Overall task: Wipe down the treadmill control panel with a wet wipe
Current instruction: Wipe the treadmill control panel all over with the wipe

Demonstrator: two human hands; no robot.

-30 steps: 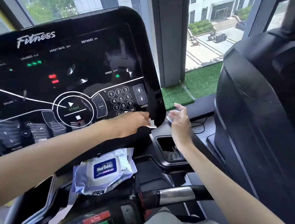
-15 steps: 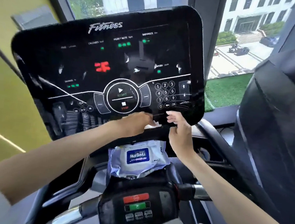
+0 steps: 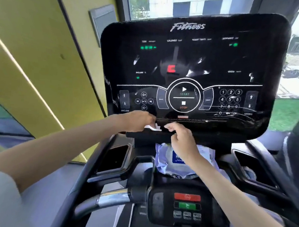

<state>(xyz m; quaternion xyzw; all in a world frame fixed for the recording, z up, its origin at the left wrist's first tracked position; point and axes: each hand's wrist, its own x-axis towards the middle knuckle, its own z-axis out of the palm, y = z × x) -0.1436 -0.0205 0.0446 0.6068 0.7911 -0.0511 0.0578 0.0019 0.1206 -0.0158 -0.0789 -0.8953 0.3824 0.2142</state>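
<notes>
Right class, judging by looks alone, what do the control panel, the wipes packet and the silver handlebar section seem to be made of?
Control panel: glossy black plastic or glass; it mirrors the room. Wipes packet: probably thin plastic film, pale and crinkled. Silver handlebar section: polished metal or chrome plating, given its bright highlights.
</notes>
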